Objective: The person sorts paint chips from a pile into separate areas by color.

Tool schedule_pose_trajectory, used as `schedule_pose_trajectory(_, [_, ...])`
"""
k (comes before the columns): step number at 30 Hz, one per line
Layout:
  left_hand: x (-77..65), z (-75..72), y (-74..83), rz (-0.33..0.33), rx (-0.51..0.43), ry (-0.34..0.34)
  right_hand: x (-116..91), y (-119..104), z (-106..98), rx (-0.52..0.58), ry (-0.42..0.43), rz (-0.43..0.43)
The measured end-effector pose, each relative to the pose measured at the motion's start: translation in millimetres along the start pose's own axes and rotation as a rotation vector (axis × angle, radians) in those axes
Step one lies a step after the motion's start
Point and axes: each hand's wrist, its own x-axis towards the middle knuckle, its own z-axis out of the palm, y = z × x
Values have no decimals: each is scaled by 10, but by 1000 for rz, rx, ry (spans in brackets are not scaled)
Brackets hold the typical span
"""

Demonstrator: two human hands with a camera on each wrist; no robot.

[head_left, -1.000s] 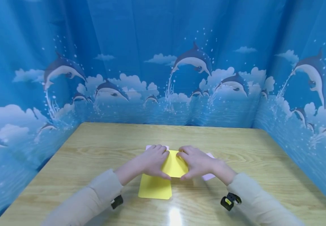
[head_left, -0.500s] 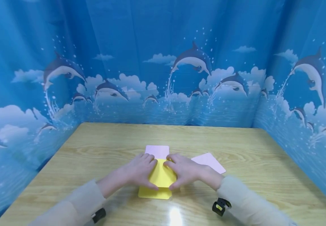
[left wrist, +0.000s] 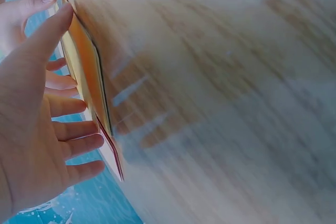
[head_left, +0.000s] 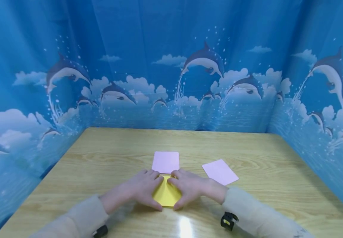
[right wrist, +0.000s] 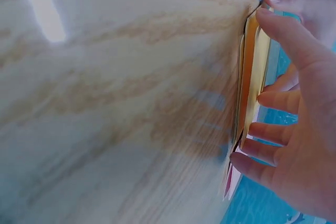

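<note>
A yellow square card [head_left: 167, 195] with rounded corners lies between my two hands near the middle of the table. My left hand [head_left: 144, 189] holds its left side, thumb at the near corner and fingers toward the far edge. On the opposite side my right hand [head_left: 189, 186] grips it the same way. In the left wrist view, the card [left wrist: 88, 59] shows a shaded orange gap beneath it, close over the second yellow card. Touching distance beyond the far edge is a pink square card [head_left: 166, 162]. The lower yellow card is hidden in the head view.
Another pink square card [head_left: 220, 172] lies turned at an angle to the right, beyond my right forearm. The wooden table [head_left: 124, 142] is enclosed by a blue curtain [head_left: 159, 33] printed with dolphins. A bright reflection shines near the table's front.
Both hands have carried the yellow card left and toward me, down over the other yellow card, which is now covered. The two pink cards have come into fuller view.
</note>
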Motion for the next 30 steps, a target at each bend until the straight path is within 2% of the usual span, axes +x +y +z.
schedule_pose_trajectory(13, [-37,-21,15,3,-59,-23,22,-31,14,-43,-17,17])
schedule_pose_trajectory(18, [-21,-5,6,28,-59,7,-29,10,-30,-15,-18,37])
schedule_pose_trajectory(24, [88,-63,47,2,-49,23,-146,158,-102,21,31,94])
schedule_pose_trajectory(30, [227,-125,127,-46,-8,48,-371,388,-130,42,105,140])
